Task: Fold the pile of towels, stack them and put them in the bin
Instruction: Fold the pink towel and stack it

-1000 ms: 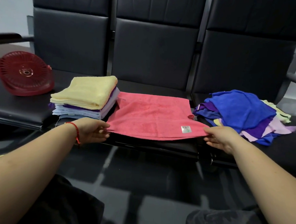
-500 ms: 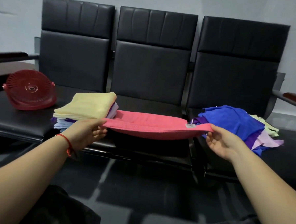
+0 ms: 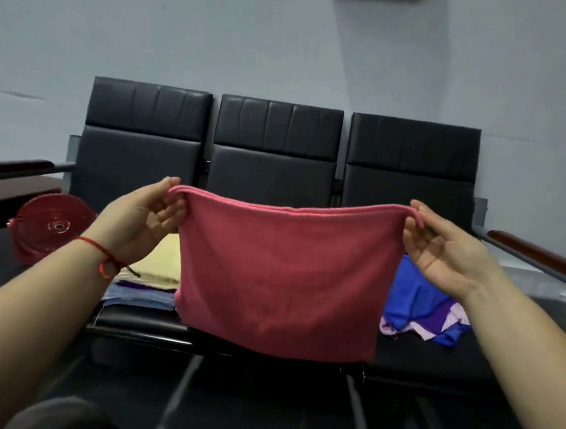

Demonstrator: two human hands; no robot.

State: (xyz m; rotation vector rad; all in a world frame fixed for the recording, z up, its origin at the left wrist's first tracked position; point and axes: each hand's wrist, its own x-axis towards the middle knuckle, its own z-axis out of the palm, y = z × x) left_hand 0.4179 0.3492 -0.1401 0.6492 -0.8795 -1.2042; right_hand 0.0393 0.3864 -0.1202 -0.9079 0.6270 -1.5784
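Note:
A pink towel (image 3: 281,280), doubled over, hangs in the air in front of the middle seat. My left hand (image 3: 143,220) pinches its top left corner and my right hand (image 3: 443,249) pinches its top right corner. Behind its left edge lies the stack of folded towels (image 3: 147,282), yellow on top with purple and pale blue below. To the right lies the loose pile of towels (image 3: 421,303), blue, purple and lilac, partly hidden by the pink towel and my right arm.
A red round basket (image 3: 50,225) stands tipped on the left seat. The three-seat black bench (image 3: 271,161) has armrests at both ends. A dark floor lies below, a pale wall behind.
Both hands have lifted the pink towel off the middle seat by its near edge; it now hangs vertically. The camera has tilted upward.

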